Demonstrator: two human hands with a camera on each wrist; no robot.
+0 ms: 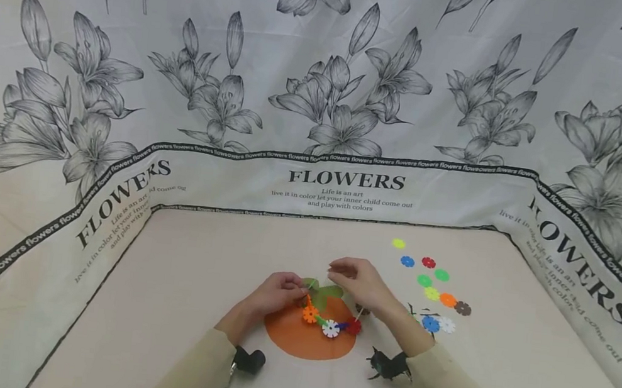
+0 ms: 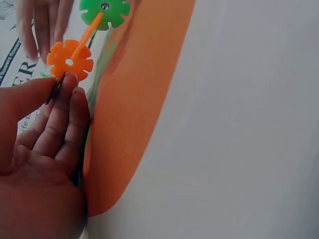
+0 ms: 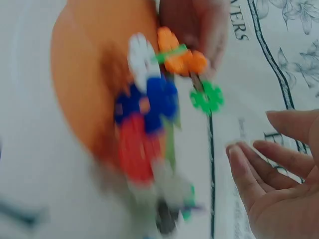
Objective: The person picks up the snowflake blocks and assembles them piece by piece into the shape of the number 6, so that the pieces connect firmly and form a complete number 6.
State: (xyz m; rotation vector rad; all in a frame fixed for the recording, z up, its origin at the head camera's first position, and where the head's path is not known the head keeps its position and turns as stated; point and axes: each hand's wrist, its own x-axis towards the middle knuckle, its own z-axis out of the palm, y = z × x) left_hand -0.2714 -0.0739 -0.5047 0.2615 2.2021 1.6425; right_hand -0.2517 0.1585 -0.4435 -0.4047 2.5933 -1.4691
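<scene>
Notched plastic snowflake discs are joined in a chain over the orange shape; its white disc (image 1: 330,329) and red disc (image 1: 354,326) show in the head view. My left hand (image 1: 280,293) holds the chain's left end. In the left wrist view its thumb and fingertips pinch a thin dark disc (image 2: 56,89), seen edge-on, beside an orange disc (image 2: 70,60); a green disc (image 2: 103,14) is linked to the orange one. My right hand (image 1: 361,283) is raised beyond the chain, thumb and fingers apart, holding nothing. The right wrist view blurs the chain's blue disc (image 3: 144,105).
An orange fruit-shaped print (image 1: 301,341) with green leaves lies under the chain. Several loose discs, such as a yellow disc (image 1: 399,244) and a brown disc (image 1: 463,308), lie at the right. Printed fabric walls (image 1: 346,188) border the table.
</scene>
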